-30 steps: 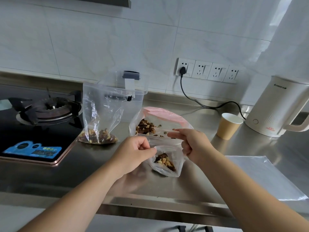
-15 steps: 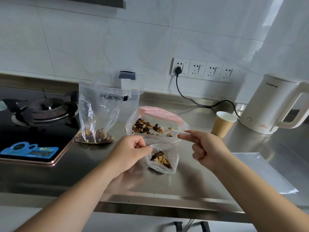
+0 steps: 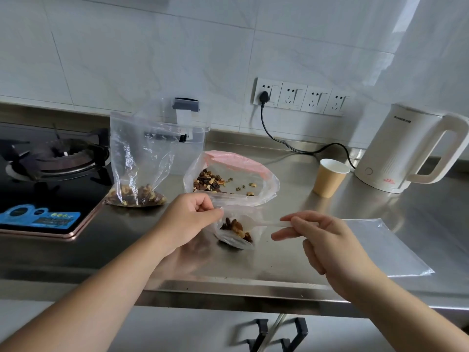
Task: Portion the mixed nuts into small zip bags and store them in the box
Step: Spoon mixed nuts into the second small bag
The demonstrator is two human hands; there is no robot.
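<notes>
Your left hand (image 3: 193, 217) pinches small zip bag (image 3: 237, 233) open on surface (image 3: 279, 262), right hand (image 3: 322, 235) grips clear spoon (image 3: 256, 224) w/ bowl inside it.

Your small bag (image 3: 236, 235) sits mid-desk (image 3: 279, 265) near front edge; nut bag (image 3: 231, 179) behind it, box (image 3: 187, 133) toward back edge.

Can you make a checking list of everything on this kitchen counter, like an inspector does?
Surface: steel counter, a few crumbs near its front edge.
Job's things: small zip bag partly filled with nuts; big nut bag open behind it; another bag of nuts upright; clear box at the back; flat empty bags.
Clutter: paper cup; kettle.
Grippers: left hand pinches the small bag's rim; right hand holds a plastic spoon.
Cables: black cord plugged into the wall.
Surroundings: gas stove, tiled wall.
</notes>
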